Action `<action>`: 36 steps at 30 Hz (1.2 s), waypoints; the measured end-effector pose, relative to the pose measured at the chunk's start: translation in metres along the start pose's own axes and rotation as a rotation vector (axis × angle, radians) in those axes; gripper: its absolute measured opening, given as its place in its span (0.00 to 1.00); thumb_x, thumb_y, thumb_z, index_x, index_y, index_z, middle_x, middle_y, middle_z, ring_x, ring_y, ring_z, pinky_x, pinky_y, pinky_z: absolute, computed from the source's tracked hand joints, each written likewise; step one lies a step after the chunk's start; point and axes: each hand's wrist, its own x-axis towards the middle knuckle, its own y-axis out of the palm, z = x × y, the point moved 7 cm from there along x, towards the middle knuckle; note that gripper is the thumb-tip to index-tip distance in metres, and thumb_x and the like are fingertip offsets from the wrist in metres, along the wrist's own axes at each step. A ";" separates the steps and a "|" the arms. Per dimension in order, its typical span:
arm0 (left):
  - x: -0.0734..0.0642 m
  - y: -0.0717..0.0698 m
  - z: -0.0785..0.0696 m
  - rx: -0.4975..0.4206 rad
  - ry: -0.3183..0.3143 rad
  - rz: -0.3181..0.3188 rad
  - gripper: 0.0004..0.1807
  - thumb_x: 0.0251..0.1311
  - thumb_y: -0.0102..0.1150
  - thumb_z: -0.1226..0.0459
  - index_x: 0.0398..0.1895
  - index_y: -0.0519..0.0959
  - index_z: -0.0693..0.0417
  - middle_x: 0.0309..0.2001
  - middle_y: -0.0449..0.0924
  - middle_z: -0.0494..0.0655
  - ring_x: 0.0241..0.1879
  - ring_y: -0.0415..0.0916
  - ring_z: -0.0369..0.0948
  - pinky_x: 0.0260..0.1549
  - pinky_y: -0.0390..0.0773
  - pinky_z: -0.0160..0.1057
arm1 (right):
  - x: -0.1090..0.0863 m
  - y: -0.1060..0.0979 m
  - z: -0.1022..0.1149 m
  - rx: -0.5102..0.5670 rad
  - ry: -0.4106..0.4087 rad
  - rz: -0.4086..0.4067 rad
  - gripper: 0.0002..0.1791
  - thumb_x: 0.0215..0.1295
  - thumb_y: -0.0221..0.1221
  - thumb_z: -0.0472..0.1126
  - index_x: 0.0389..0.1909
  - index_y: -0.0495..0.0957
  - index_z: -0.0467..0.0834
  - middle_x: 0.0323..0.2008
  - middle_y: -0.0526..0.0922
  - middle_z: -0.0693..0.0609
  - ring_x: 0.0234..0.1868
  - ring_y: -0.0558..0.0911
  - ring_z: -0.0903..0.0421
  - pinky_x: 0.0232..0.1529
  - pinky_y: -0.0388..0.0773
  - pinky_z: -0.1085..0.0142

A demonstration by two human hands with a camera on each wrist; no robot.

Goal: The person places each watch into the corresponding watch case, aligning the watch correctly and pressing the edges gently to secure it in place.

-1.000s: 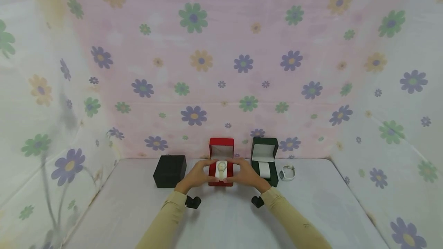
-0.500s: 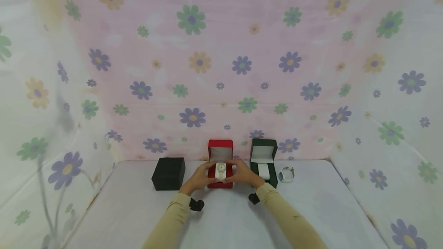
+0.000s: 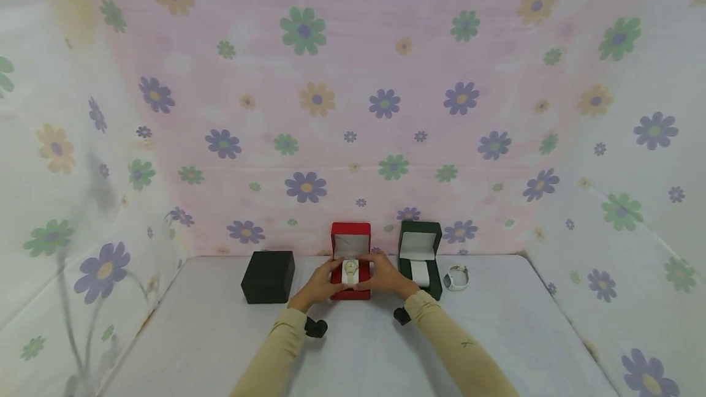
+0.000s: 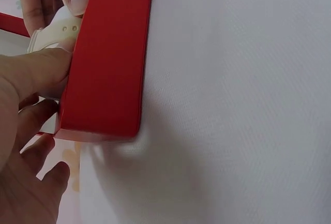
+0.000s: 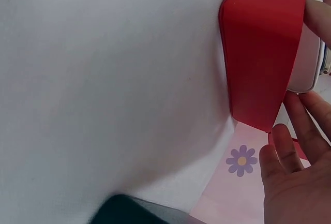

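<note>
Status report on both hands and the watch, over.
Left hand and right hand holding white cushion. Watch wrapped around it, cushion protruding from open red box. No obstruction visible.

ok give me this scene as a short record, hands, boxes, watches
left hand: grips left side of the white cushion
right hand: grips the cushion's right side
cream-strapped watch: on that cushion
red box: lid up, cushion at its opening
green box: lid up, pale cushion inside
black box: closed
second watch: on table, right of green box
</note>
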 end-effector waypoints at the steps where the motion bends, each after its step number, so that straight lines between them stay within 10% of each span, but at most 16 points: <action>1: -0.001 0.000 -0.001 0.001 0.007 -0.005 0.40 0.60 0.71 0.67 0.75 0.64 0.65 0.75 0.60 0.69 0.72 0.62 0.63 0.69 0.66 0.63 | 0.000 0.000 0.001 0.002 -0.001 -0.002 0.39 0.48 0.80 0.45 0.62 0.78 0.36 0.57 0.83 0.43 0.58 0.78 0.46 0.63 0.74 0.46; 13: -0.001 0.000 -0.002 0.040 0.042 -0.012 0.36 0.63 0.67 0.68 0.73 0.66 0.66 0.74 0.56 0.73 0.72 0.59 0.67 0.69 0.64 0.66 | -0.006 0.000 0.006 0.024 -0.062 -0.060 0.35 0.53 0.77 0.44 0.62 0.78 0.37 0.57 0.83 0.43 0.59 0.76 0.46 0.66 0.70 0.43; 28: 0.003 0.005 -0.009 0.311 0.059 -0.006 0.32 0.64 0.66 0.66 0.70 0.70 0.67 0.67 0.70 0.72 0.71 0.60 0.70 0.67 0.65 0.68 | -0.003 0.005 0.012 -0.090 0.031 -0.004 0.34 0.55 0.76 0.44 0.62 0.78 0.36 0.58 0.84 0.43 0.58 0.76 0.46 0.62 0.69 0.47; 36: 0.000 0.005 -0.017 0.258 0.091 0.019 0.31 0.66 0.62 0.69 0.70 0.67 0.71 0.68 0.66 0.75 0.73 0.55 0.71 0.69 0.62 0.69 | -0.003 0.007 0.010 -0.084 0.027 0.011 0.32 0.58 0.74 0.41 0.63 0.77 0.34 0.60 0.82 0.41 0.60 0.73 0.45 0.64 0.69 0.45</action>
